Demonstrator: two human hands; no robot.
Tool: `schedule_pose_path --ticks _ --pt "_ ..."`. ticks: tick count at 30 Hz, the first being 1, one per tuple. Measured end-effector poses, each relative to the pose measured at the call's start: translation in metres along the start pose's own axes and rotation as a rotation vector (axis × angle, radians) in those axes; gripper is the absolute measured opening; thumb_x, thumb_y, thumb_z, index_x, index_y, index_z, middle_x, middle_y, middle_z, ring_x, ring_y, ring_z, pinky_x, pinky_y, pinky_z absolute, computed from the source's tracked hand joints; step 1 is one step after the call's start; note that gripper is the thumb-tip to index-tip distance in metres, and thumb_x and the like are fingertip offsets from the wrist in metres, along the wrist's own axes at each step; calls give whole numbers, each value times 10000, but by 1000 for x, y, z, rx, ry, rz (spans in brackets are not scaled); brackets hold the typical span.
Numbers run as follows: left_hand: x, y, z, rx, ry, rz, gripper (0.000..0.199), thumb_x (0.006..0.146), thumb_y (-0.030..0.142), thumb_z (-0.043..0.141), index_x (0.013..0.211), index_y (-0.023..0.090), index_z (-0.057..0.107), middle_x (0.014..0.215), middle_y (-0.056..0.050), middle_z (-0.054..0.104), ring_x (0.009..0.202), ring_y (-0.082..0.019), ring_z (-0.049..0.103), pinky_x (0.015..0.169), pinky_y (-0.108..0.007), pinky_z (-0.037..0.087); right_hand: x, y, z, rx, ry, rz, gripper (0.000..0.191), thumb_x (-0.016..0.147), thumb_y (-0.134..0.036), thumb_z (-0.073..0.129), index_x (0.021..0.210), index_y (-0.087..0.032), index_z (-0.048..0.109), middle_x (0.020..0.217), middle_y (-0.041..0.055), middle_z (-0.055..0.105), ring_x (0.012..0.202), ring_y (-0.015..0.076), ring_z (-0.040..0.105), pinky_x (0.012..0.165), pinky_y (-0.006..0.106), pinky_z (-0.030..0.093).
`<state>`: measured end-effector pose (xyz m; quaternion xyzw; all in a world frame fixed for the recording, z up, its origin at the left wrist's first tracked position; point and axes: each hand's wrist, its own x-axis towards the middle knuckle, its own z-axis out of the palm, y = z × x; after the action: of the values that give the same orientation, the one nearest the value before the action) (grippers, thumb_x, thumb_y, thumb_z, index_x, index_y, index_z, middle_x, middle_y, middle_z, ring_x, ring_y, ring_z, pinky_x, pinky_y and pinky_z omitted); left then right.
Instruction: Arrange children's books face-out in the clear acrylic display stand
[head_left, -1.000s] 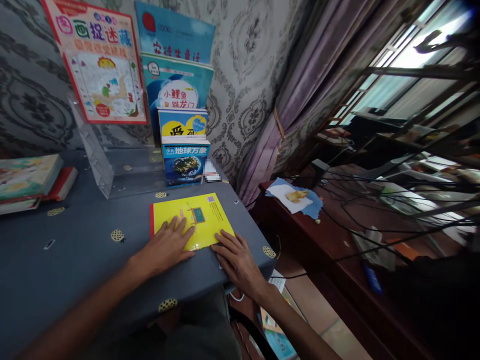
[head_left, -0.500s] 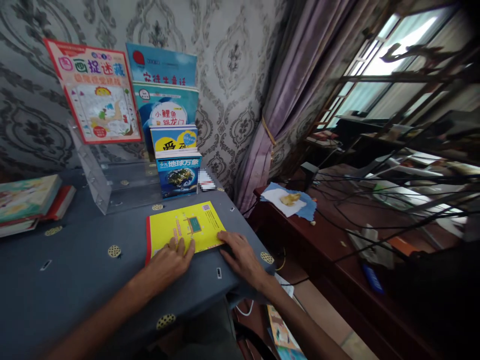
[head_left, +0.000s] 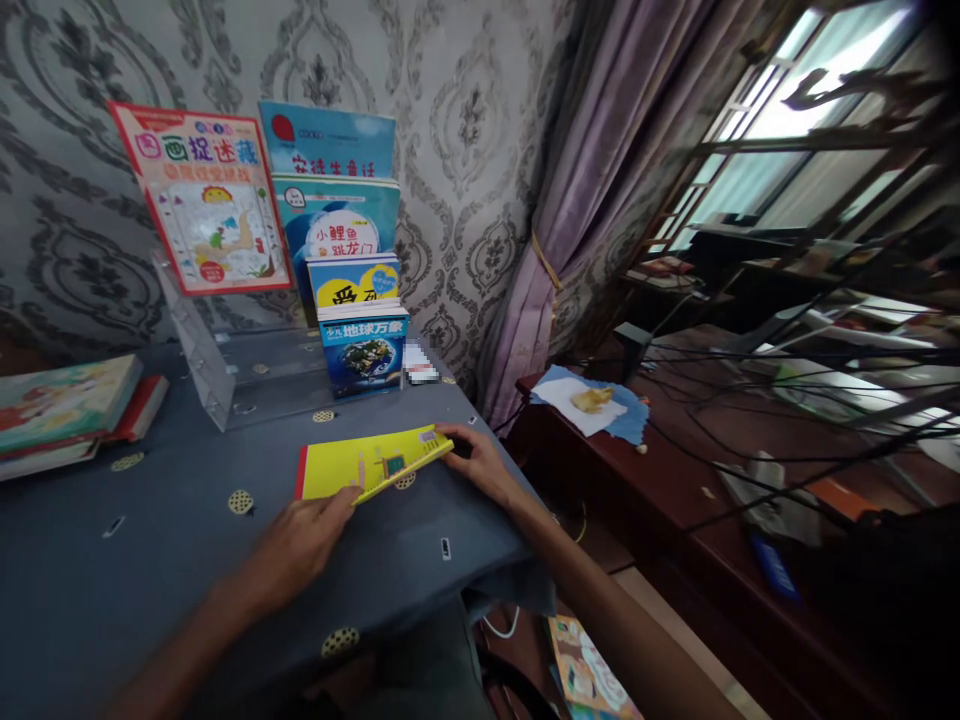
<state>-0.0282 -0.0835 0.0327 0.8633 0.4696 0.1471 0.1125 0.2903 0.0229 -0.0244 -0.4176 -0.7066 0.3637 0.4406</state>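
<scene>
A yellow book with a red spine is tilted over the grey-blue tablecloth, its near edge raised off the cloth. My left hand is closed on its near left edge, thumb on top and the other fingers hidden beneath. The right corner is between the thumb and fingers of my right hand. Behind it, a clear stepped rack bears a red-bordered book at the left and a column of books at the right, with a blue earth book in front.
Stacked books lie at the table's left. A dark red desk at the right holds a blue cloth, tangled cables and papers. More books are low down beside the table.
The yellow book's near edge has risen from the tablecloth. My hands have gone from resting on it to gripping its edges. The view has shifted slightly.
</scene>
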Motion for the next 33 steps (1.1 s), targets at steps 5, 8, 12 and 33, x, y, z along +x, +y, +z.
schedule_pose_path --ticks 5,8,12,33 --pt "-3 12 -15 -186 141 -57 354 1035 388 346 1181 275 648 879 -27 766 688 -196 682 699 -295 518 12 -5 18 296 62 75 701 760 -477 796 1374 -243 551 1401 128 645 1165 265 700 994 437 585" --pt "-2 25 -29 -338 207 -110 329 1024 436 382 1065 265 660 839 -9 734 634 -170 625 669 -289 502 15 -19 33 467 60 76 719 747 -527 811 1365 -267 551 1388 117 658 1150 269 708 983 442 594" --pt "5 37 -37 -688 298 -199 373 995 543 458 931 228 648 784 -18 692 665 -170 623 601 -269 483 13 -41 47 556 -106 91 539 782 -566 798 1204 -267 647 1210 82 745 1070 259 734 934 423 609" --pt "21 -29 5 -676 -87 -473 370 916 578 491 801 226 490 634 3 664 496 -167 652 461 -248 471 -5 -34 18 235 -132 528 482 645 -607 836 796 -205 619 647 36 741 624 252 741 527 316 562"
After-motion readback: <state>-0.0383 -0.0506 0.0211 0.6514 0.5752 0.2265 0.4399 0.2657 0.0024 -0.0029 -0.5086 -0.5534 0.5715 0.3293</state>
